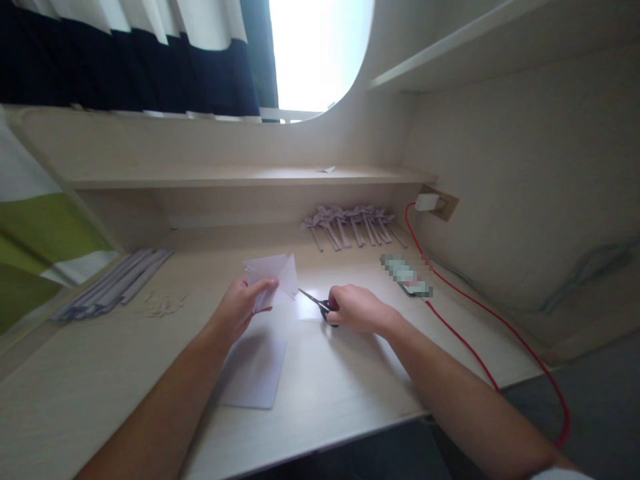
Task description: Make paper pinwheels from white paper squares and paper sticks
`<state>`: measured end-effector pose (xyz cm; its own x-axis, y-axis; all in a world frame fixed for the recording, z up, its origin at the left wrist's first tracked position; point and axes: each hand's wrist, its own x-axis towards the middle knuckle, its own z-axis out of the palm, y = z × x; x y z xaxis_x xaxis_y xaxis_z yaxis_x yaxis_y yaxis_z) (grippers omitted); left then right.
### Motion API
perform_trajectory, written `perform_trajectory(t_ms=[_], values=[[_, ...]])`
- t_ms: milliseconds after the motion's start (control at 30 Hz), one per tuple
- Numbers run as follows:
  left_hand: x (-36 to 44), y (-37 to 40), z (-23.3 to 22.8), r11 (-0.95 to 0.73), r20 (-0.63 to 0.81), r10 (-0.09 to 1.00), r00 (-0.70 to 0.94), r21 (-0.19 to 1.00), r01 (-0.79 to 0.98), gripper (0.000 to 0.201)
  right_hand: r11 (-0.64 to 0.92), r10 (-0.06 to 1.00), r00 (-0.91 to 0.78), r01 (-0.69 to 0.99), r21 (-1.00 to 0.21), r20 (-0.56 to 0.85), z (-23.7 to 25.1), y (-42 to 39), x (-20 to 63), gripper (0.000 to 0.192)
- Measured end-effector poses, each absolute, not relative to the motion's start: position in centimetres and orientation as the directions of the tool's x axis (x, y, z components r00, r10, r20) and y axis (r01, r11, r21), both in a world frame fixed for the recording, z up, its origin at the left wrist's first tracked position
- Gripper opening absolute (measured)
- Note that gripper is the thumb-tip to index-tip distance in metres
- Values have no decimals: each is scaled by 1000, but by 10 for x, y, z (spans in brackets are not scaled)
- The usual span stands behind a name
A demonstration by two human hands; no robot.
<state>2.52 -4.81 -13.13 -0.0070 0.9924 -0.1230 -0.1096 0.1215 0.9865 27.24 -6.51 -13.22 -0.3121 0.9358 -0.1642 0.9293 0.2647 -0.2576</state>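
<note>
Near the middle of the desk, my left hand (244, 308) pinches a pale lilac square of paper (270, 270) between thumb and fingers, holding it above the surface. Cuts or creases run in from the paper's corners, and one flap stands up on its right side. My right hand (357, 309) is closed round the dark handles of a pair of scissors (316, 299). The scissor tips point left, close by the paper's right edge; whether they touch it I cannot tell. Below my left hand lies flat paper (255, 380) of the same colour, partly covered by my wrist.
Several paper pinwheels on sticks (350, 225) lie at the back. Rolled paper sticks (113, 283) and small pale pieces (160, 304) are at left. A phone (406, 275) on a red cable (465, 341) lies at right, below a charger (427, 202). A shelf (250, 179) spans the back.
</note>
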Motion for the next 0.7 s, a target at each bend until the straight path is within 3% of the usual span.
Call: perform_trajectory(t_ms=[333,500,700], values=[[26,-48,-136,100,-115,990,-76,979,-179,42,214,944,-304,861,-462,-129,-145,-57,288,18],[27,-49,-139,115,-130,988,-85,980,-161,39,159,958,-251,867,-472,-138,-144,-57,286,25],[33,-55,-137,115,-128,990,-63,977,-178,42,104,959,-203,902,-420,-199,-141,-60,290,9]])
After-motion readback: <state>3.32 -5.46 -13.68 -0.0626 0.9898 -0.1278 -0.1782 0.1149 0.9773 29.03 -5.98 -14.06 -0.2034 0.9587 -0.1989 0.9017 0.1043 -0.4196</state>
